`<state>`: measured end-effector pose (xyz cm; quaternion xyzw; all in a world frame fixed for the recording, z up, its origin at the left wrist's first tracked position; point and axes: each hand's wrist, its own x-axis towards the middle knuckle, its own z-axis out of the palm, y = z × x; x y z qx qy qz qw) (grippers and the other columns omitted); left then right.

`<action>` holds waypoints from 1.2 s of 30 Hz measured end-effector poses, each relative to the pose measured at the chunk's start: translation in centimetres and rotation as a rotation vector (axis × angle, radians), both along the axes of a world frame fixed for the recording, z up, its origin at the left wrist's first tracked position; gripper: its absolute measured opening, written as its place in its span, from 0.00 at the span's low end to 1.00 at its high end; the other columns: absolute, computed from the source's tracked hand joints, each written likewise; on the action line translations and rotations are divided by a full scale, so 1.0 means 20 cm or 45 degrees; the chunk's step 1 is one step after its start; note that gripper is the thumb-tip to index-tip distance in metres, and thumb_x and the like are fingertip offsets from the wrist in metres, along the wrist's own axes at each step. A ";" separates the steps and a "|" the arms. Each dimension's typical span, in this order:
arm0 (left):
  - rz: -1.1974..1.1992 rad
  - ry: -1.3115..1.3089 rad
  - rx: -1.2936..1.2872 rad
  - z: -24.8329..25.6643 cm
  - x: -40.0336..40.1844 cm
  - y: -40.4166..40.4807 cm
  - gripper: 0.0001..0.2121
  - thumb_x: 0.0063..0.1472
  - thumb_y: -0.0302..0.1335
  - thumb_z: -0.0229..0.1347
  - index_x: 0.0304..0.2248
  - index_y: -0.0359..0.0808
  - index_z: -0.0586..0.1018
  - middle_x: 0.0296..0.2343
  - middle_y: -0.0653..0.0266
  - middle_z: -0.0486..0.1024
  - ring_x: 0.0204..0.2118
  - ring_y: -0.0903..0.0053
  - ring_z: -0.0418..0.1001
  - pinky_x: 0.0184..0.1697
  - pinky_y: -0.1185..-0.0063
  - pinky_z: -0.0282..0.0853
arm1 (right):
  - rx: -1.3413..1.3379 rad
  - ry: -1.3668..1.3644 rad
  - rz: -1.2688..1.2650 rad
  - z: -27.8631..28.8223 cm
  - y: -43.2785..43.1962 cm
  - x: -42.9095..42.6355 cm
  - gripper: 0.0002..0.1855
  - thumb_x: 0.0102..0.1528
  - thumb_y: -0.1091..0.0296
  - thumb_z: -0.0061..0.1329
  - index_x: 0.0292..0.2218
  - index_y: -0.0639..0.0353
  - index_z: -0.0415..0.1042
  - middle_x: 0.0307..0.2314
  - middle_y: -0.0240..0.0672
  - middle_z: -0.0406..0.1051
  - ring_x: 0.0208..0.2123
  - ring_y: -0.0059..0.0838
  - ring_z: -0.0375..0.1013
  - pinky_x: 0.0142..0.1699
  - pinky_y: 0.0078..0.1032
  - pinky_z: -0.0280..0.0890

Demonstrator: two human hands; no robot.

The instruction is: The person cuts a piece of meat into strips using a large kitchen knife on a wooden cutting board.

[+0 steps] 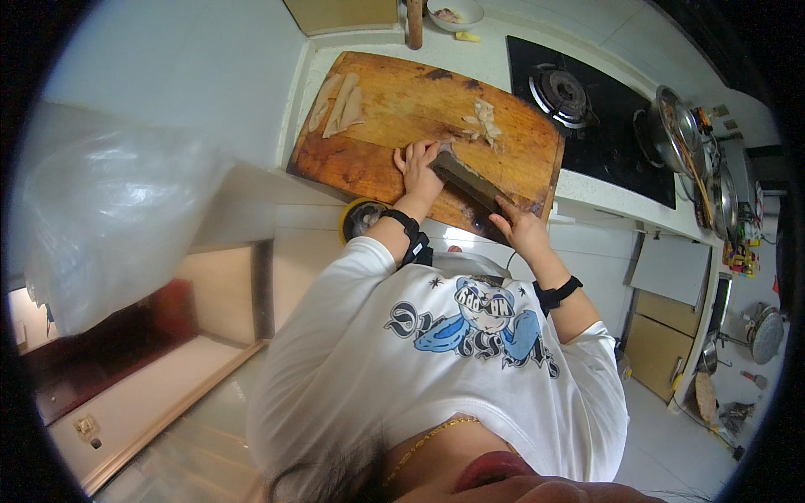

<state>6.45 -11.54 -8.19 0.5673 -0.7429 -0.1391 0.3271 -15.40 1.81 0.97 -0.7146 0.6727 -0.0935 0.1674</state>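
Note:
A wide-bladed kitchen knife (473, 182) lies slantwise low over a worn wooden cutting board (402, 94). My right hand (527, 231) grips its near end, the index finger stretched along the blade; the handle is hidden by the hand. At the blade's other end, my left hand (420, 168) rests on the board with its fingertips next to the blade. Something pale shows beside those fingertips, but whether they hold it is unclear. Small pale sliced pieces (485, 121) are heaped beyond the knife. Several long pale strips (344, 107) of food lie at the board's far left.
Right of the board is a black gas hob (566, 94), with a metal pan (676, 129) on its far side. A white bowl (456, 14) and a wooden rod (414, 25) stand behind the board. Clear plastic sheeting (119, 207) hangs at the left.

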 end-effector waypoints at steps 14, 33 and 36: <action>0.025 0.005 0.055 0.01 0.01 -0.02 0.24 0.41 0.31 0.67 0.42 0.45 0.80 0.39 0.65 0.66 0.51 0.66 0.60 0.61 0.57 0.38 | -0.134 0.063 -0.040 -0.05 -0.04 0.08 0.28 0.57 0.40 0.44 0.50 0.50 0.71 0.21 0.53 0.73 0.25 0.51 0.75 0.30 0.41 0.70; 0.049 -0.200 0.152 0.02 0.01 -0.06 0.26 0.42 0.41 0.69 0.40 0.35 0.80 0.47 0.54 0.67 0.56 0.59 0.56 0.62 0.55 0.34 | -0.186 0.220 -0.049 -0.02 -0.22 0.24 0.29 0.56 0.40 0.46 0.50 0.51 0.72 0.17 0.50 0.72 0.22 0.46 0.75 0.26 0.38 0.70; 0.028 -0.469 0.394 0.09 0.02 -0.05 0.26 0.42 0.42 0.68 0.39 0.35 0.80 0.45 0.54 0.67 0.55 0.59 0.57 0.62 0.54 0.35 | -0.232 0.241 -0.075 -0.03 -0.26 0.25 0.29 0.56 0.37 0.43 0.48 0.49 0.72 0.18 0.47 0.73 0.22 0.46 0.76 0.26 0.38 0.70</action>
